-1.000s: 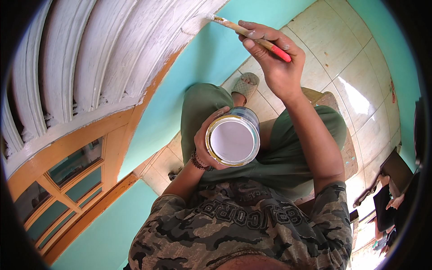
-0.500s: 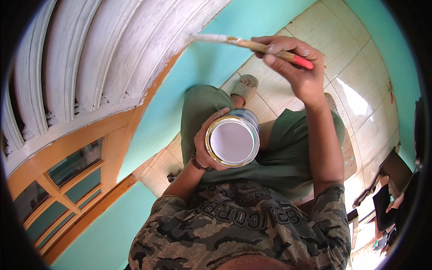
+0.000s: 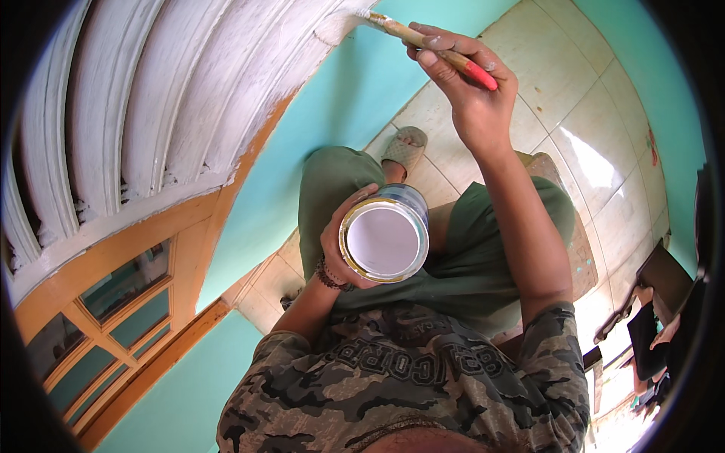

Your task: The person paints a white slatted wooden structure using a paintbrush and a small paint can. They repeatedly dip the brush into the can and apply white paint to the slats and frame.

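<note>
My left hand (image 3: pixel 341 235) is wrapped round the side of an open paint can (image 3: pixel 421 202), holding it above my lap. White paint (image 3: pixel 384 240) shows inside, and the rim is smeared with yellowish and white drips. Farther up, my right hand (image 3: pixel 470 83) grips a paintbrush (image 3: pixel 408 34) with a wooden handle and a red end. Its bristles, coated white, rest against the edge of the white-painted slatted shutter (image 3: pixel 204 90) at upper left. Orange-brown wood (image 3: pixel 264 132) shows along the frame's lower edge, below the white coat.
A turquoise wall (image 3: pixel 355 90) runs beside the frame. Below the slats is an orange-brown wooden panel (image 3: pixel 192 226) with small glass panes. I sit on a low wooden seat (image 3: pixel 585 257) over a tiled floor (image 3: pixel 544 83). Dark items (image 3: pixel 657 302) lie at far right.
My right hand has moved up and slightly left, carrying the brush farther along the frame's edge. The can has shifted slightly left in view, still in my left hand.
</note>
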`<state>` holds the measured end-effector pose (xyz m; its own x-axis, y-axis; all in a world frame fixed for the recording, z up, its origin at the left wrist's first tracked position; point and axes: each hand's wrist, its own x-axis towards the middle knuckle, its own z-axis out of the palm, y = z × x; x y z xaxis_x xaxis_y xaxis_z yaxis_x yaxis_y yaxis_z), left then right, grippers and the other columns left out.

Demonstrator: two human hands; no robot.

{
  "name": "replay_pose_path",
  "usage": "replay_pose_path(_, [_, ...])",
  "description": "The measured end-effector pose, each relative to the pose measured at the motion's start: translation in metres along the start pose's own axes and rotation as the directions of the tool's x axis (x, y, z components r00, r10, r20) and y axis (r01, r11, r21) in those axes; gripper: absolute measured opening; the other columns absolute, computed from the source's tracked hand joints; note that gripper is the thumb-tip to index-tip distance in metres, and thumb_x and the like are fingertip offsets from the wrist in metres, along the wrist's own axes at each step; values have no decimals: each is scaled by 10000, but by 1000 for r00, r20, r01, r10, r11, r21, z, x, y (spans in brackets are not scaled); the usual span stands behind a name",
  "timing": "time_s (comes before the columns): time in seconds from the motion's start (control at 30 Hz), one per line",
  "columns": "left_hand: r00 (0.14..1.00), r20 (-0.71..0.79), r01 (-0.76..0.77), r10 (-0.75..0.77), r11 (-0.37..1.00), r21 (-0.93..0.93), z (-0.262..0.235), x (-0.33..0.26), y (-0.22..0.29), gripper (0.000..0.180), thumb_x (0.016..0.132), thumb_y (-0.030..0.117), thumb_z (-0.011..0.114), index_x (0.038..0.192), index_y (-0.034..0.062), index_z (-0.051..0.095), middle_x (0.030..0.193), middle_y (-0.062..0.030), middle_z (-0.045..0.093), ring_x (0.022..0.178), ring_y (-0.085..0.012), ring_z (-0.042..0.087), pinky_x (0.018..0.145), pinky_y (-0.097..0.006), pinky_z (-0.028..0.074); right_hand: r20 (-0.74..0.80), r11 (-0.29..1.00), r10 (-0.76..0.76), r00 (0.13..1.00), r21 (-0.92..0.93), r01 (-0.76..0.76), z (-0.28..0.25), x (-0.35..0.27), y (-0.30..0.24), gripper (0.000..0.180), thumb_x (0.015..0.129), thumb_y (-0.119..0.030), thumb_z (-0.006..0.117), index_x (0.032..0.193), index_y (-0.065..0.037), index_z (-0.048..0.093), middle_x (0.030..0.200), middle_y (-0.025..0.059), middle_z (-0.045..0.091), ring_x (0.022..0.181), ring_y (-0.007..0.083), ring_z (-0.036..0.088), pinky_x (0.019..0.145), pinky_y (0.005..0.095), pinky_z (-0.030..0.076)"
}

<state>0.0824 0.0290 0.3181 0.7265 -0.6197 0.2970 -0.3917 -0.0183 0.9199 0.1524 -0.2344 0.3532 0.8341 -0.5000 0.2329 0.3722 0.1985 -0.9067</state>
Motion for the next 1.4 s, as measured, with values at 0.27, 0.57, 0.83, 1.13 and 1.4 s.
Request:
replay_pose_path(0.27, [999, -25, -27, 27, 999, 24, 4, 0, 0, 1080, 592, 357, 933, 1411, -129, 423, 1399, -294, 546, 1246, -332, 612, 1064, -416, 497, -74, 998, -18, 997, -69, 13, -21, 5, -11, 145, 919, 27, 700, 1059, 40, 667, 1194, 233, 686, 1053, 309, 702, 963, 396, 579])
replay_pose_path(0.57, [1000, 2, 1, -1, 999, 49, -1, -1, -1, 1072, 590, 371, 928, 1404, -126, 439, 1389, -290, 555, 1243, -336, 614, 1066, -418, 496, 385, 997, 69, 921, -54, -52, -12, -7, -13, 163, 897, 77, 696, 1050, 25, 678, 1195, 229, 684, 1068, 270, 693, 947, 358, 586])
replay_pose_path(0.83, [1000, -1, 6, -6, 1000, 23, -1, -3, -3, 1101, 565, 382, 935, 1404, -122, 432, 1396, -291, 551, 1246, -329, 614, 1072, -416, 490, 77, 998, 64, 995, 23, -65, -2, 4, -7, 127, 889, -16, 737, 1013, 3, 721, 1115, 131, 738, 1049, 202, 689, 915, 303, 555])
replay_pose_path(1.13, [999, 7, 34, -34, 999, 43, -1, -5, -3, 1124, 544, 380, 944, 1409, -115, 425, 1404, -281, 551, 1250, -317, 613, 1075, -410, 484, -73, 999, -29, 997, -24, 28, -22, 21, -11, 148, 927, 38, 683, 1074, 52, 667, 1167, 219, 696, 1048, 297, 703, 960, 383, 582])
replay_pose_path(1.4, [1000, 21, -3, 1, 996, 94, 4, 4, 4, 1112, 567, 366, 953, 1414, -110, 413, 1389, -275, 563, 1230, -327, 624, 1064, -423, 493, -203, 1000, 21, 979, 6, -20, -58, 11, -28, 171, 894, 13, 696, 1056, 58, 670, 1086, 190, 716, 998, 267, 704, 929, 358, 558])
